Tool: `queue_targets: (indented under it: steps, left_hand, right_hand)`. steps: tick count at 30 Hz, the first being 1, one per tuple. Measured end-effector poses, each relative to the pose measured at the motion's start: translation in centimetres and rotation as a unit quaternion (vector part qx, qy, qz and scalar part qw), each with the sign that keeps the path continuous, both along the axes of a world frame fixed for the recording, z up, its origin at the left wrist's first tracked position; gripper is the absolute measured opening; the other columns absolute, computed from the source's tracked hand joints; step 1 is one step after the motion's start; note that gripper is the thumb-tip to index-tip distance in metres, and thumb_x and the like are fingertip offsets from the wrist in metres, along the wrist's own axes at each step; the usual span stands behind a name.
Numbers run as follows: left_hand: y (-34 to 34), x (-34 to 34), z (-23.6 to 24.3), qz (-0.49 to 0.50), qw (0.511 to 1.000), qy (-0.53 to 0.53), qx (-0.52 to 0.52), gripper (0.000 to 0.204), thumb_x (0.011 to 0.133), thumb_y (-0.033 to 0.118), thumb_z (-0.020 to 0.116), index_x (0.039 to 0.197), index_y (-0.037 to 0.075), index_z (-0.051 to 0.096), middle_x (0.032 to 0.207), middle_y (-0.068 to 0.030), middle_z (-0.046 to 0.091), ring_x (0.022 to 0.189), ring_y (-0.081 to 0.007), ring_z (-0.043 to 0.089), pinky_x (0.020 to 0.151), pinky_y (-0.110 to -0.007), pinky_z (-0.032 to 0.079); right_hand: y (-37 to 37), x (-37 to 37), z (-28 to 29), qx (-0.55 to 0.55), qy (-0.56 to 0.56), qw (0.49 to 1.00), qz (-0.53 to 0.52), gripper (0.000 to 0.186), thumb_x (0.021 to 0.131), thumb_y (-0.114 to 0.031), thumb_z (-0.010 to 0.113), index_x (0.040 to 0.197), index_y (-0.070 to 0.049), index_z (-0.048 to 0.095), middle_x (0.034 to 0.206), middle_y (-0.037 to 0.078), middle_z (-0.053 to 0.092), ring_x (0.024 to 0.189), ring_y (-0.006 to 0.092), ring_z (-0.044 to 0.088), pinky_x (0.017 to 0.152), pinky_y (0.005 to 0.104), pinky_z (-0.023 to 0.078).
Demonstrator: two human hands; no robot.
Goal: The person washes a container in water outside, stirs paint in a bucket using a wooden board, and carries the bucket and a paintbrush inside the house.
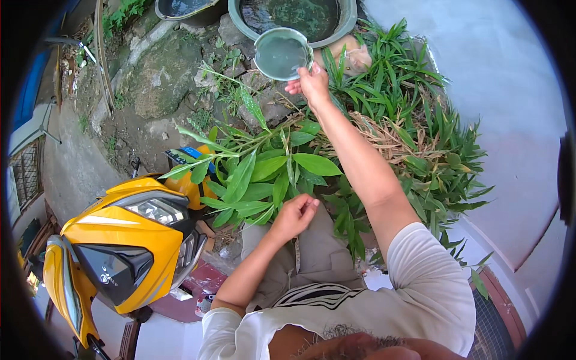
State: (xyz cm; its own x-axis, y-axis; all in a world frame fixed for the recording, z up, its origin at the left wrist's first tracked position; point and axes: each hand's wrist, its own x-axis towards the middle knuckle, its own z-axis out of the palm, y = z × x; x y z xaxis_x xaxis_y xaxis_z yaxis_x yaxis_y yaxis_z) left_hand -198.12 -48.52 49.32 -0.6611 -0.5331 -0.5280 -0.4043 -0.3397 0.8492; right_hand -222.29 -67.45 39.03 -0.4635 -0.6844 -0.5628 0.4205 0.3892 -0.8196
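My right hand is extended toward the top of the view and grips the rim of a round grey-green bowl with water in it. The bowl is in front of a large plastic tub of dark water. My left hand is closed with nothing visible in it, above my trousered legs, beside broad green leaves. Grassy leaves and dry stalks run along my right side, with a pale tan object near the tub, partly hidden.
A yellow scooter stands close at my left. A second dark tub is at the upper left, above rocky, mossy ground. A pale wall or ledge borders the plants on the right. A concrete path lies beyond the scooter.
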Motion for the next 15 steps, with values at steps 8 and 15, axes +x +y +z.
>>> queue_targets:
  steps: [8,15]
  left_hand:
    - [6.4,20.8,8.1,0.277,0.940,-0.199,0.025,0.021,0.105,0.018,0.044,0.115,0.004,0.055,0.070,-0.0027,0.056,0.050,-0.0065,0.052,0.039,-0.022,0.038]
    - [22.4,38.6,8.5,0.241,0.837,-0.435,-0.231,0.041,0.103,0.035,0.045,0.089,0.001,0.064,0.060,-0.0142,0.058,0.051,-0.0263,0.056,0.052,-0.040,0.045]
  right_hand:
    - [11.5,2.6,11.2,0.041,0.004,0.999,0.022,0.021,0.095,-0.005,0.045,0.115,0.003,0.042,0.073,0.020,0.063,0.049,0.0246,0.065,0.038,0.0297,0.052]
    - [18.3,5.8,18.7,0.014,0.030,0.997,0.064,0.030,0.096,-0.007,0.046,0.123,0.004,0.041,0.073,0.018,0.063,0.048,0.0222,0.065,0.038,0.0283,0.051]
